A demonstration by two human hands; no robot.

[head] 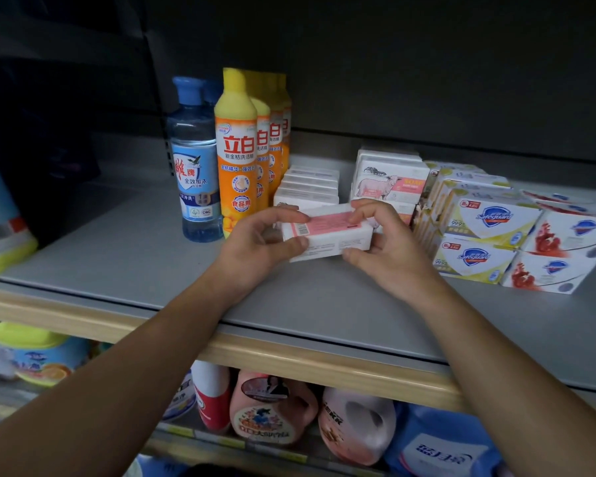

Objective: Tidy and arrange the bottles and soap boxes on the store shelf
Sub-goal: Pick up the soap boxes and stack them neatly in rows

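**Soap box held in both hands over the shelf**

The left hand (258, 241) and right hand (389, 247) each close their grip on one end of a white and pink soap box (327, 232), held just above the middle of the grey shelf (124, 256). Bare shelf runs from the box to the front edge and left corner. A blue bottle (195, 160) and orange bottles (238, 153) stand behind on the left; stacked soap boxes (489, 232) crowd the right side.

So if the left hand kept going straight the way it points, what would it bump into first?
Probably the row of white soap boxes right behind the pink-labelled soap box that the left hand grips with the right hand. Depth is hard to judge; the orange bottles stand just left of that line.
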